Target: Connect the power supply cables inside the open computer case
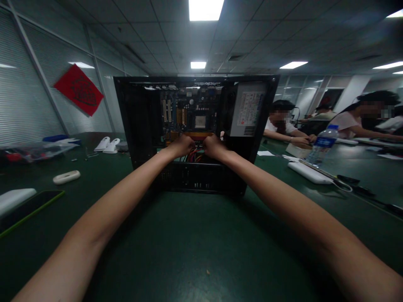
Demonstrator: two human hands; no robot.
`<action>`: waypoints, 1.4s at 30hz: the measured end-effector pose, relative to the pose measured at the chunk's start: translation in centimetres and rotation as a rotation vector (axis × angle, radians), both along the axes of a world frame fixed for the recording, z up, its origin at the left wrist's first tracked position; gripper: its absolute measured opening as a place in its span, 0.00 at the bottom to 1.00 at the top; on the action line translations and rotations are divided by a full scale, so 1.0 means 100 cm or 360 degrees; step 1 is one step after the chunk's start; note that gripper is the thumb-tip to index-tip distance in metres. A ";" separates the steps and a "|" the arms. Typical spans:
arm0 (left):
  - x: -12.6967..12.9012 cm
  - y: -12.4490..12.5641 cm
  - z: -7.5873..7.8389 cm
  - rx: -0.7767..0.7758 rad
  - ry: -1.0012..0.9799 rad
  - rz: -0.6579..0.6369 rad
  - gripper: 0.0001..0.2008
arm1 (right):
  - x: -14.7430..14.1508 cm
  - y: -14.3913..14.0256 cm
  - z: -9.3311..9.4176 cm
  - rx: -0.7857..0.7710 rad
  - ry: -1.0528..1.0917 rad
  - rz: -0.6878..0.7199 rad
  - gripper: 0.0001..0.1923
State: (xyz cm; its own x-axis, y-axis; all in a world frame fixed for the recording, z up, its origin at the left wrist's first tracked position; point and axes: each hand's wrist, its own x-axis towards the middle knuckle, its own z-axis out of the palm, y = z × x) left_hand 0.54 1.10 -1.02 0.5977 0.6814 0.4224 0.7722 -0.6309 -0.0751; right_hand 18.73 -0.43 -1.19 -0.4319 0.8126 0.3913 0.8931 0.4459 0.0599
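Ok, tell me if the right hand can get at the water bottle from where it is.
Probably yes. The right hand is inside the open PC case at the cables, nothing visibly gripped. The bottle stands off to its right on the table; only the case's side wall lies between, so it must withdraw first.

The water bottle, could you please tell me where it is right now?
In the head view, the water bottle stands on the green table, right of the open computer case, just behind a white power strip.

The fingers of the left hand (183, 145) and right hand (213, 146) are buried inside the computer case (141, 126), so their grip on the cables (194, 156) is unreadable. The power supply (248, 110) label is too small to read.
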 end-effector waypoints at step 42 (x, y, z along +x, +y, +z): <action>0.001 -0.048 0.000 -0.0143 -0.0041 0.0238 0.13 | -0.025 -0.105 -0.002 0.0479 -0.0107 0.1270 0.15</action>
State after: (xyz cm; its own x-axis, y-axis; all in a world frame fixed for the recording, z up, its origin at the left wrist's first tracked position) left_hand 0.66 -3.75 -1.01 0.4766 0.7976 0.3697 0.8589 -0.5121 -0.0023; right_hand 16.23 -10.97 -1.38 -0.8606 0.1209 0.4948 0.3088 0.8964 0.3180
